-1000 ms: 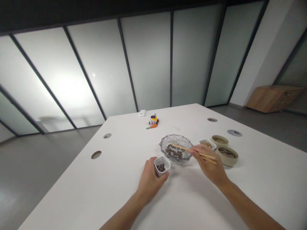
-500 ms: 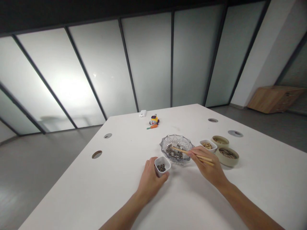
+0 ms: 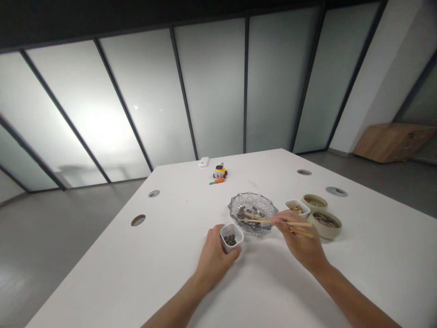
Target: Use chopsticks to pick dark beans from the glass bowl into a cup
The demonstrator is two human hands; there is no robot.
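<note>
Left hand clamped on cup, right hand on chopsticks

Centre frame, the table carries the bowl; just beside, lower centre, the cup is probably held for steadiness. Over the bowl, thin chopsticks seem suited to beans so small.

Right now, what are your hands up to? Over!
Left hand holding small white cup, dark beans inside. Right hand holding chopsticks over glass bowl, more beans there. Round bowl close beside right hand; touching unclear.
</note>
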